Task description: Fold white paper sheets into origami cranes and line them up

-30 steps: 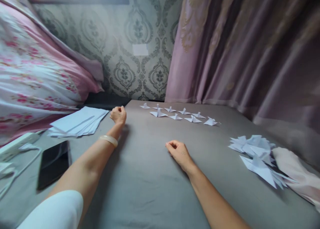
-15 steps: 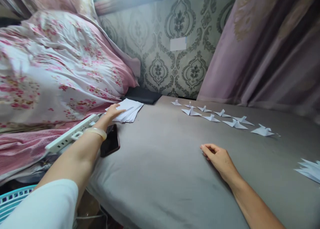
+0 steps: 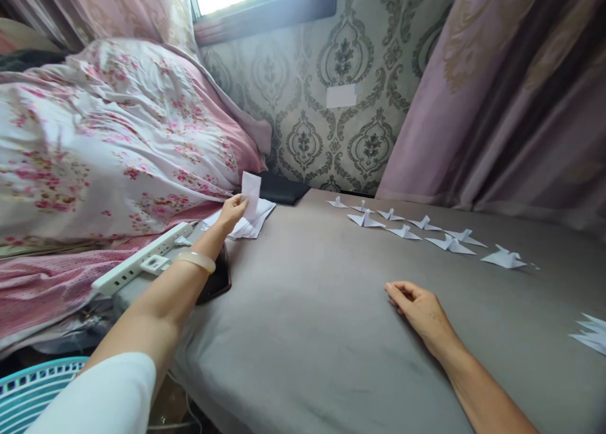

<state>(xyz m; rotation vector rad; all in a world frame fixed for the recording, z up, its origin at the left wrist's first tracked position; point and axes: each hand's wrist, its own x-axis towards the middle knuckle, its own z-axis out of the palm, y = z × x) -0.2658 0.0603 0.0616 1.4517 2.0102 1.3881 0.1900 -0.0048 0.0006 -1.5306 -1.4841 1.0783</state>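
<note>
Over the stack of white paper [image 3: 259, 224], my left hand [image 3: 231, 211] pinches a sheet of paper [image 3: 250, 191] and holds it raised. On the grey sheet to the right rests my right hand [image 3: 416, 308], its fingers curled with thumb and index tip together. Whether something small lies between those fingers I cannot make out. Beyond it stand several folded paper cranes in two loose rows, the nearest being a paper crane [image 3: 504, 257] at the right end.
A phone [image 3: 218, 282] lies partly under my left forearm, beside a white power strip [image 3: 137, 263]. Behind the stack is a black flat item [image 3: 284, 189]. More folded paper [image 3: 591, 334] lies at the right edge. A blue basket [image 3: 38, 390] stands at lower left.
My left hand, open above the stack before, has taken hold of a sheet and lifted it upright. My right hand keeps its pose. The view has tilted slightly up.
</note>
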